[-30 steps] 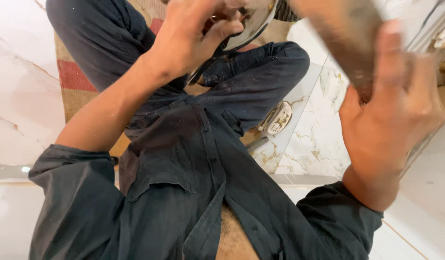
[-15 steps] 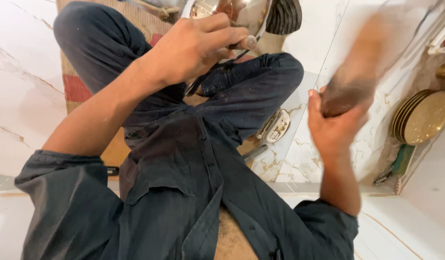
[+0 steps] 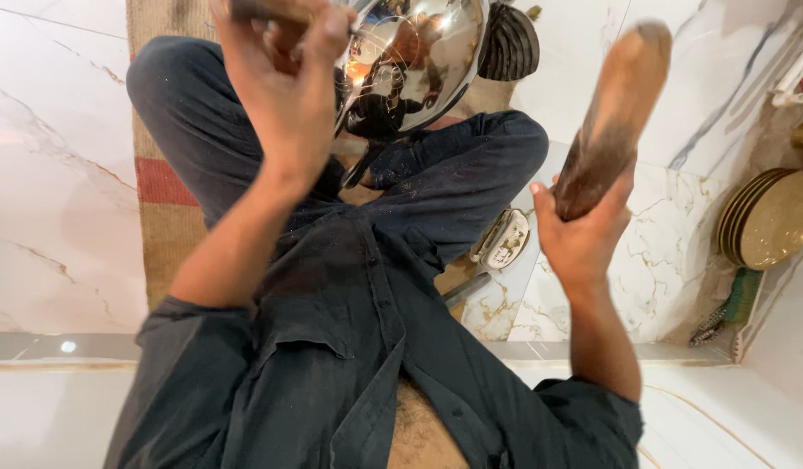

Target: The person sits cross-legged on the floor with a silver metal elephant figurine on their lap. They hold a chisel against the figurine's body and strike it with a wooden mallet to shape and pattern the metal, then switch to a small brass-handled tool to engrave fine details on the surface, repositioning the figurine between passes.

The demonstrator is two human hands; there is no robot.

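A shiny round steel bowl (image 3: 419, 56) rests over my crossed legs, mirror-bright and reflecting the room. My left hand (image 3: 284, 82) is closed on a dark tool whose tip meets the bowl's left rim; the tool is mostly hidden by my fingers. My right hand (image 3: 584, 230) grips the lower end of a thick brown wooden mallet (image 3: 614, 117), raised upright to the right of the bowl and apart from it.
I sit cross-legged in dark clothes on a woven mat (image 3: 162, 217) over white marble floor. A ribbed dark disc (image 3: 510, 43) lies behind the bowl. Stacked brass plates (image 3: 766, 217) lean at the right wall. A small metal piece (image 3: 501, 239) lies by my knee.
My right hand has brought the wooden mallet down from close to the camera to an upright position beside the bowl. The view tilted, and the steel bowl came fully into sight.
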